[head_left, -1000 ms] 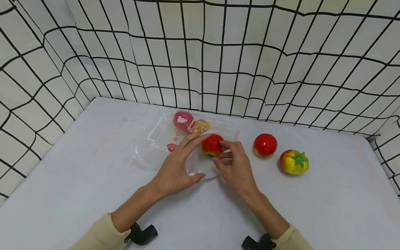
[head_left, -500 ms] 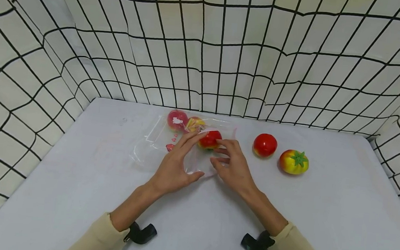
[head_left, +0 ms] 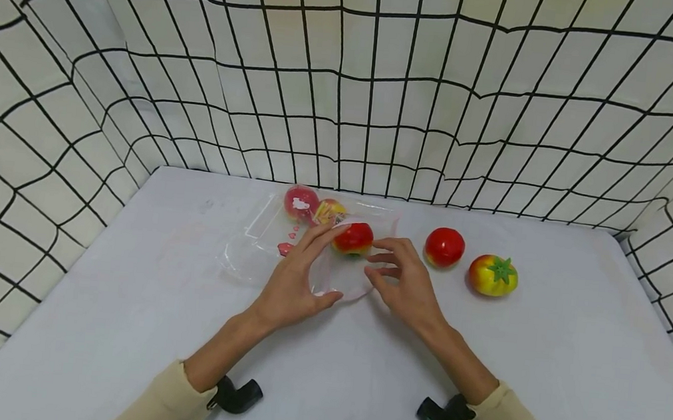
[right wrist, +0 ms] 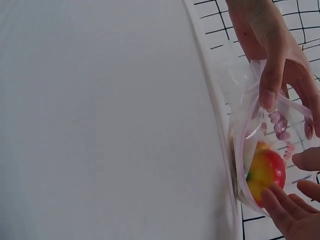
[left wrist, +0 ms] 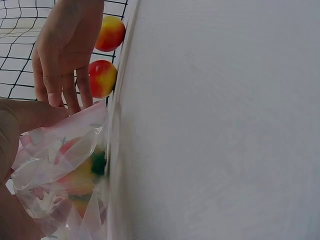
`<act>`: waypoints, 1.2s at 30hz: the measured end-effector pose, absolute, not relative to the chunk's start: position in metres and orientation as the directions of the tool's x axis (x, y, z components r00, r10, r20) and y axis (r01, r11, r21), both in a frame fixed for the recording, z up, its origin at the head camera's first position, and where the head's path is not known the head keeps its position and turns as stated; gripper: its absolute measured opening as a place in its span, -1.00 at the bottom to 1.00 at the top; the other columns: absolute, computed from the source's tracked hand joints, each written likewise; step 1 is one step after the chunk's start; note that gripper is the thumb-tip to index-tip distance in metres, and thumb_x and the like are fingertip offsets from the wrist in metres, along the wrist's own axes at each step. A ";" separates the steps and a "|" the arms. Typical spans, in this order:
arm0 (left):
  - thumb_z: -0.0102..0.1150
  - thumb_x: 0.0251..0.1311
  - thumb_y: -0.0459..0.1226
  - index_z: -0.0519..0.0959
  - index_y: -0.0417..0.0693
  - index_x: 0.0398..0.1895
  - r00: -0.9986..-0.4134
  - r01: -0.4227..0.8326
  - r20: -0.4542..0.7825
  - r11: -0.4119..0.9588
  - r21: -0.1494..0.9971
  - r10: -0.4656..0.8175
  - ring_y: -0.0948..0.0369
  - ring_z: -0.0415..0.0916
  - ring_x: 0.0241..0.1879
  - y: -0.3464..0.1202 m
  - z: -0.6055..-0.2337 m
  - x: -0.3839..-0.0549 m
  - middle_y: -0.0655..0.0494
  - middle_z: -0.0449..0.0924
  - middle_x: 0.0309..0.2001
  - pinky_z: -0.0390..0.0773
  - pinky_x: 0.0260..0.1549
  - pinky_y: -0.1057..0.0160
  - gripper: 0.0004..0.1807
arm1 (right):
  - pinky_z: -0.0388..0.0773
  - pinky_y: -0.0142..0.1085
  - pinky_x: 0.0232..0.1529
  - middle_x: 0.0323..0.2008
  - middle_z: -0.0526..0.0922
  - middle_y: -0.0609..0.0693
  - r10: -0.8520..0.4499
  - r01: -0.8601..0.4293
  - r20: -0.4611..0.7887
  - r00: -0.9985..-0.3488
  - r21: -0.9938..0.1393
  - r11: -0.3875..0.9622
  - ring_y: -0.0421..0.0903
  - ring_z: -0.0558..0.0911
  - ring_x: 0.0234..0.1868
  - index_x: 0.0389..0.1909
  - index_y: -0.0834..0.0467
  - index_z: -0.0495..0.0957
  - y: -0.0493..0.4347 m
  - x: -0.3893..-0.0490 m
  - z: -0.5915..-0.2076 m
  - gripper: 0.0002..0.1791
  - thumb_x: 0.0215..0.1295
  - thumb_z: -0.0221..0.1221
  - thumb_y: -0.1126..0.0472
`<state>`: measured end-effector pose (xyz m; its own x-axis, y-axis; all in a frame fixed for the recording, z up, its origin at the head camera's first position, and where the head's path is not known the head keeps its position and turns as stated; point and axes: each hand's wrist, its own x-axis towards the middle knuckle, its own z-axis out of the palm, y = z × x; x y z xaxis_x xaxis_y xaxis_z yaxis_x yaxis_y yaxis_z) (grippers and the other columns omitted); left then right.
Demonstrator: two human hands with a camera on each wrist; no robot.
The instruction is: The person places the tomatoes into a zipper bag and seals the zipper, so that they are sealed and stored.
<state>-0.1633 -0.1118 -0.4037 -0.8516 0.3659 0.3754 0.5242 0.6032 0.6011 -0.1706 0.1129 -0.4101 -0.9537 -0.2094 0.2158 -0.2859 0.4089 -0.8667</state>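
A clear plastic bag [head_left: 255, 246] with a pinkish rim and pink print lies near the table's back edge. Two toy tomatoes, a reddish one [head_left: 301, 201] and a yellow-red one [head_left: 329, 211], show through its film. A third toy tomato [head_left: 354, 238], red with a yellow underside, sits just inside the mouth. My left hand [head_left: 292, 286] spreads the mouth, its thumb and fingers stretched wide apart against the rim. Beside the third tomato is my right hand [head_left: 405, 283], fingers loosely bent with nothing between them. In the right wrist view its fingertips [right wrist: 270, 197] overlap that tomato's lower side.
Right of the bag lie a red toy tomato [head_left: 444, 247] and a yellow-red one [head_left: 493, 275] with a green star-shaped top. The white table [head_left: 322, 369] ends at the back against a black net [head_left: 368, 119] over a white wall; netting also rises at both sides.
The third tomato has moved slightly left into the bag. My right hand has let go of it and drawn back to the right. My left hand stays nearly still at the mouth.
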 end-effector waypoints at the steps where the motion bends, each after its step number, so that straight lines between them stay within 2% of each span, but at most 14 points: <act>1: 0.68 -0.12 -0.28 0.24 0.15 0.60 -0.853 0.522 0.373 0.604 0.602 0.365 0.08 0.17 0.60 -0.112 -0.404 -0.163 0.07 0.21 0.60 0.61 0.29 -0.07 0.15 | 0.73 -0.04 0.15 0.24 0.52 0.19 -0.209 -0.292 0.222 -0.952 -0.863 0.412 0.05 0.73 0.18 0.29 0.17 0.50 0.115 -0.171 -0.410 -0.47 0.32 0.37 0.32; 16: 0.67 -0.10 -0.26 0.21 0.24 0.62 -0.856 0.517 0.362 0.602 0.608 0.370 0.10 0.16 0.60 -0.111 -0.403 -0.163 0.12 0.19 0.60 0.63 0.26 -0.06 0.17 | 0.77 -0.01 0.07 0.15 0.56 0.05 -0.181 -0.366 0.318 -0.931 -0.806 0.465 -0.01 0.72 0.09 0.22 0.13 0.56 0.146 -0.173 -0.403 -0.53 0.30 0.40 0.26; 20: 0.66 -0.09 -0.26 0.20 0.26 0.63 -0.861 0.508 0.351 0.605 0.613 0.367 0.10 0.17 0.59 -0.112 -0.403 -0.161 0.12 0.20 0.59 0.66 0.22 -0.06 0.17 | 0.76 0.02 0.08 0.12 0.57 0.08 -0.156 -0.362 0.328 -0.932 -0.803 0.474 0.01 0.69 0.11 0.19 0.13 0.59 0.154 -0.174 -0.402 -0.56 0.30 0.41 0.27; 28: 0.66 -0.08 -0.27 0.19 0.26 0.63 -0.860 0.509 0.352 0.599 0.618 0.368 0.10 0.17 0.59 -0.114 -0.405 -0.161 0.12 0.20 0.59 0.68 0.21 -0.05 0.17 | 0.73 -0.07 0.13 0.08 0.57 0.05 -0.100 -0.363 0.365 -0.926 -0.780 0.510 0.10 0.64 0.09 0.09 0.11 0.64 0.168 -0.178 -0.398 -0.63 0.28 0.42 0.31; 31: 0.66 -0.08 -0.27 0.20 0.25 0.63 -0.858 0.513 0.355 0.596 0.618 0.371 0.10 0.16 0.59 -0.114 -0.404 -0.161 0.12 0.20 0.59 0.68 0.20 -0.05 0.16 | 0.70 -0.20 0.17 0.11 0.57 0.04 -0.086 -0.364 0.382 -0.920 -0.752 0.550 0.04 0.61 0.12 0.09 0.10 0.64 0.173 -0.179 -0.397 -0.64 0.28 0.41 0.31; 34: 0.66 -0.09 -0.27 0.21 0.24 0.62 -0.857 0.514 0.356 0.596 0.616 0.371 0.10 0.17 0.58 -0.114 -0.404 -0.161 0.12 0.21 0.59 0.68 0.19 -0.05 0.16 | 0.63 -0.43 0.12 0.11 0.57 0.06 -0.082 -0.373 0.402 -0.912 -0.729 0.573 0.04 0.60 0.14 0.08 0.11 0.64 0.176 -0.180 -0.395 -0.64 0.28 0.41 0.31; 36: 0.66 -0.09 -0.28 0.21 0.22 0.62 -0.858 0.514 0.356 0.597 0.616 0.371 0.10 0.18 0.58 -0.114 -0.404 -0.161 0.11 0.21 0.59 0.69 0.19 -0.05 0.16 | 0.59 -0.51 0.09 0.12 0.57 0.08 -0.080 -0.378 0.410 -0.909 -0.724 0.577 0.05 0.59 0.15 0.08 0.13 0.64 0.177 -0.181 -0.395 -0.64 0.28 0.41 0.32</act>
